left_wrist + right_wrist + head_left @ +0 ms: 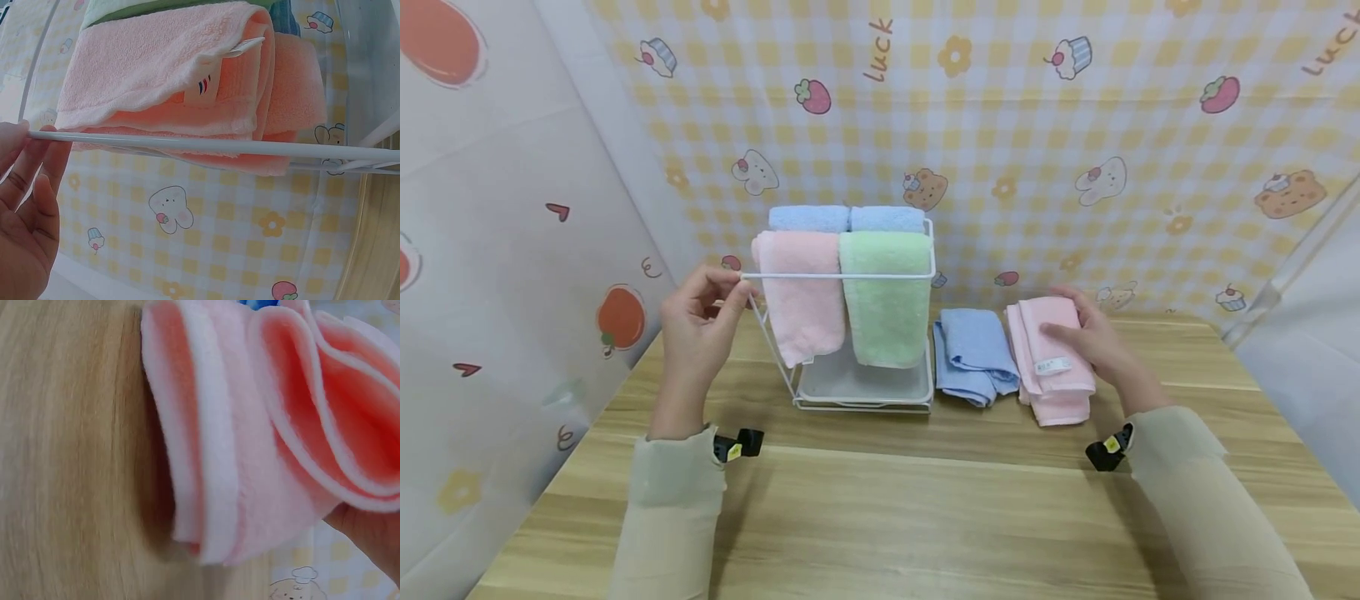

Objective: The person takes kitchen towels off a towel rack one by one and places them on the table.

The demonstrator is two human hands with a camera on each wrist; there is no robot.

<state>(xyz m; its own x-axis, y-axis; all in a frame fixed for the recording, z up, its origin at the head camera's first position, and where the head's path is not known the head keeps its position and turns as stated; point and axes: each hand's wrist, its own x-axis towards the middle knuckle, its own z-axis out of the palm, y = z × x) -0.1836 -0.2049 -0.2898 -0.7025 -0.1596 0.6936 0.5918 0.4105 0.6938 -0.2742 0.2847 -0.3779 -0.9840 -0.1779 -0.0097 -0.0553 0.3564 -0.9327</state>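
My left hand (700, 325) pinches the top front corner of a white wire rack (805, 276) between thumb and fingers; the left wrist view shows the same grip on the bar. Over the rack hang a pink towel (805, 308) and a green towel (887, 312), with two blue towels (808, 218) behind. To the right, my right hand (1097, 342) grips a folded pink towel (1060, 396) with a white label, thumb on top. In the right wrist view, this towel's layered folds (250, 437) hide most of the fingers.
A folded blue towel (977, 342) lies between the rack and the right-hand pink towel. A pale tray (865, 385) sits in the rack's base. Behind the wooden table (880, 517) hangs a yellow checked curtain (1000, 125).
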